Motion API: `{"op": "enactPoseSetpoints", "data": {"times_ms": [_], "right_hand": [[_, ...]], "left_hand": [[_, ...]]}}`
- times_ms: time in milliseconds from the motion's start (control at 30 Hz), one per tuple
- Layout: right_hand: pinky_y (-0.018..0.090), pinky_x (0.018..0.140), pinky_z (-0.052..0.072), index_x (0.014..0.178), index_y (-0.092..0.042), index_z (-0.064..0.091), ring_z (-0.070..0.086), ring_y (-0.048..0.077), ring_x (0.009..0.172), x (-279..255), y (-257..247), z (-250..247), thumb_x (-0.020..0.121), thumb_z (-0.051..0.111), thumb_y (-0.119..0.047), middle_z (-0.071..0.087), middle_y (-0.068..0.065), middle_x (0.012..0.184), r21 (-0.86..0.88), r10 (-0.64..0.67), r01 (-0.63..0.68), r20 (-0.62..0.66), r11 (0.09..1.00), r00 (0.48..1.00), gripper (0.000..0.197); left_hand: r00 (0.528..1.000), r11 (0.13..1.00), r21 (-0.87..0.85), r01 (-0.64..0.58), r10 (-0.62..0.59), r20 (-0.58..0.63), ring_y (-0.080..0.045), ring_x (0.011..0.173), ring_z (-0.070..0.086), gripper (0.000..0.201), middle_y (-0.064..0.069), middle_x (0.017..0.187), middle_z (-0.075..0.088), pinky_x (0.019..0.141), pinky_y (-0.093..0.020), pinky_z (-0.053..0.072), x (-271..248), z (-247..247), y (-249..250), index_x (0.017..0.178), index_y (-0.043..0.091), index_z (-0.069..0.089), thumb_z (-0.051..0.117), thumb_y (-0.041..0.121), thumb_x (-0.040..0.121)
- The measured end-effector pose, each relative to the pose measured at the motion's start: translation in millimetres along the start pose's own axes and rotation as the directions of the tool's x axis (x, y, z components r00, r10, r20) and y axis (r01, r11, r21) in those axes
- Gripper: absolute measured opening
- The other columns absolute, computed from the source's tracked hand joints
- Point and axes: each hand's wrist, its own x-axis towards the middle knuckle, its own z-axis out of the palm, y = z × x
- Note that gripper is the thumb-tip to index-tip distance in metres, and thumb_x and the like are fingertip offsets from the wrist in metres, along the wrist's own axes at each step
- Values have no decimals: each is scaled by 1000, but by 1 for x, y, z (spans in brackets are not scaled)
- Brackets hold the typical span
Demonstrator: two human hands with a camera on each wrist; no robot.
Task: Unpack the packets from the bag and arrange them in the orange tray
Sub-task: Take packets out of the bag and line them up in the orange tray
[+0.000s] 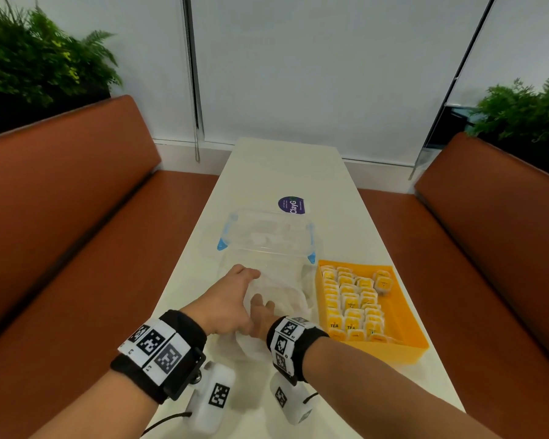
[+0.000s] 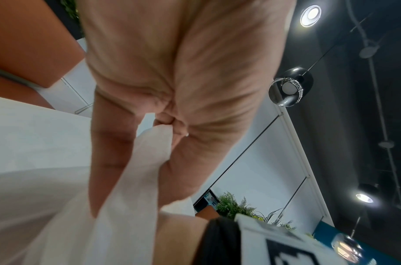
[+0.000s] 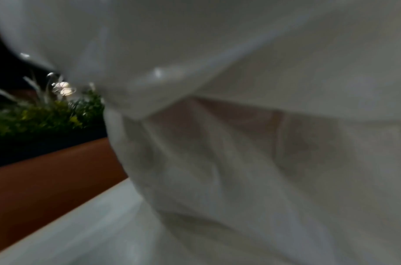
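A thin white plastic bag (image 1: pixel 286 289) lies crumpled on the white table (image 1: pixel 282 166), just left of the orange tray (image 1: pixel 404 315). Several yellow tea packets (image 1: pixel 352 299) stand in rows in the tray. My left hand (image 1: pixel 232 296) grips the bag's near edge; in the left wrist view its fingers (image 2: pixel 172 123) pinch a fold of the bag (image 2: pixel 145 170). My right hand (image 1: pixel 262 312) reaches into the bag's mouth, with its fingers hidden inside. The right wrist view is filled by the bag film (image 3: pixel 240 53), and my hand (image 3: pixel 251 143) shows only dimly through it.
A clear plastic container (image 1: pixel 267 236) with blue clips stands right behind the bag. A round purple label (image 1: pixel 292 205) lies beyond it. Brown benches flank the narrow table on the left (image 1: pixel 76 217) and right (image 1: pixel 488 232).
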Motion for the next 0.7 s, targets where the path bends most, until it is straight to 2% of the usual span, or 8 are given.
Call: {"op": "enactPoseSetpoints", "data": {"times_ms": [67,133,267,333,400,500,633,700], "right_hand": [[39,110,27,142,-10,24,25,33,134,0,-3,5,99,40,-20,21,15,145,-26,31,-32,-10,999,999,47],[39,110,27,135,-15,28,27,34,133,0,-5,5,99,40,-15,22,17,144,-33,23,-24,-4,999,1000,38],[41,113,18,140,-19,21,17,36,140,0,-4,-1,102,34,-19,15,18,151,-39,0,2,56,999,998,41],[45,114,13,149,-13,15,10,37,142,4,-2,0,103,30,-26,9,16,154,-50,4,1,100,999,995,49],[48,116,12,150,-5,11,9,38,144,8,1,5,103,33,-23,6,17,157,-20,-4,6,96,1000,995,55],[49,114,19,148,1,12,16,39,142,15,3,13,101,38,-18,10,21,155,40,-21,19,53,999,998,57],[51,112,22,149,-20,12,19,35,139,23,-3,15,98,37,-36,13,11,154,7,9,-10,102,1000,995,59],[51,113,19,150,-17,11,20,35,139,17,-3,7,100,35,-36,17,13,151,-19,-17,20,142,1000,990,59]], "left_hand": [[1000,1000,1,-8,8,-2,-16,110,51,98,7,132,32,71,-15,51,-1,1,0,147,14,29,75,-3,63],[1000,1000,5,-12,12,-11,-17,109,53,97,6,131,32,67,-13,49,-2,0,-3,147,14,29,74,-4,62],[999,1000,2,-16,16,-35,-15,107,49,96,6,131,32,57,-9,45,-2,-4,-7,147,13,29,73,-5,63],[999,1000,-5,-19,18,-32,-14,104,51,96,6,130,32,53,-8,42,-2,-6,-7,147,13,29,72,-5,63],[1000,1000,-10,-9,9,-21,-17,98,56,96,6,131,32,51,-11,43,-1,-6,-8,147,14,29,72,-5,64],[1000,1000,6,10,-10,-19,-18,101,56,96,6,133,32,59,-14,50,-2,-4,-8,147,14,29,73,-4,64],[999,999,29,38,-37,-30,-16,106,52,95,4,136,31,57,-10,46,1,-5,-9,148,13,27,72,-4,66],[997,997,39,65,-64,-35,-19,116,48,95,4,137,31,57,-9,43,2,-6,-9,148,13,26,73,-3,67]]}}
